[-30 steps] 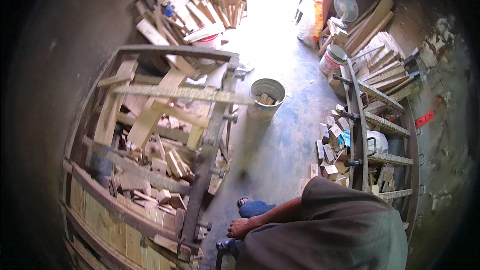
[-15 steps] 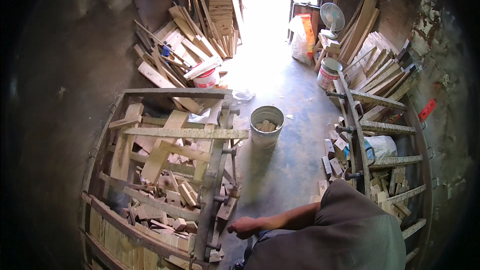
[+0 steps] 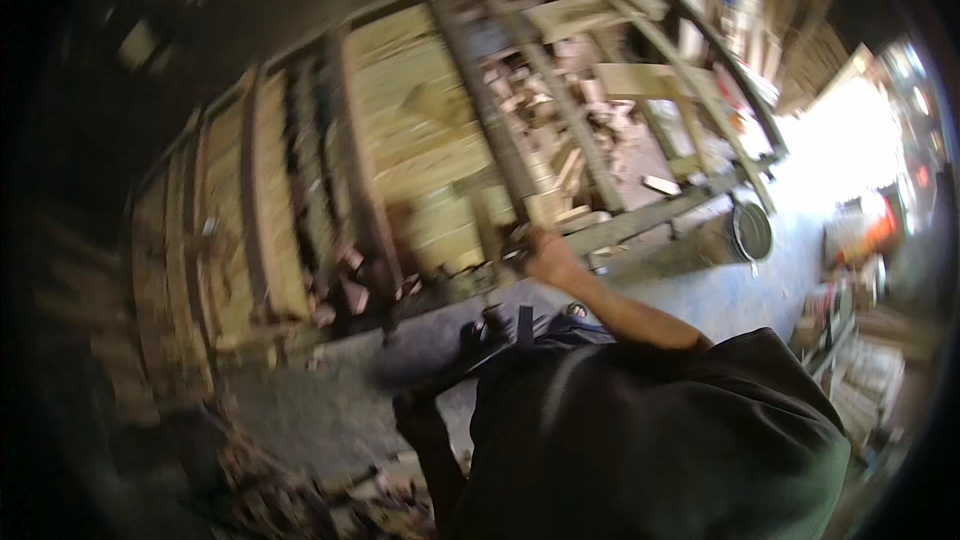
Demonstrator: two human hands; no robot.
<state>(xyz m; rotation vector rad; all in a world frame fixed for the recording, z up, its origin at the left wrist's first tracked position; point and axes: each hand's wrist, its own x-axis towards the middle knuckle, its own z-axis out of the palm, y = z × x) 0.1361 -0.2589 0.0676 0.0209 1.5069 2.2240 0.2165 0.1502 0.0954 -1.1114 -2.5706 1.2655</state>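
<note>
My right hand [image 3: 550,258] reaches to the near rail of a large wood-filled metal frame [image 3: 640,225], its fingers curled. A pale wooden block [image 3: 541,208] shows right by the fingers; whether they hold it is not clear. Lower down, in shadow, my left hand [image 3: 420,418] looks closed against a dark, long, blurred shape [image 3: 440,372] that I cannot identify. Inside the frame lie several small wood offcuts [image 3: 575,165] and wide pale boards [image 3: 415,120] under crossbars. Motion smears much of the view.
A round metal bucket [image 3: 750,232] stands on the floor past the frame's corner. Beyond it are a bright doorway [image 3: 850,160] and a white and orange sack [image 3: 872,228]. Leaning planks [image 3: 750,20] fill the far corner, and wood scraps [image 3: 340,505] lie at the lower left.
My view has swung left, so the frame now spans the upper picture and the bucket sits farther right. My right hand has come up to the frame's rail, and my left hand has come into view.
</note>
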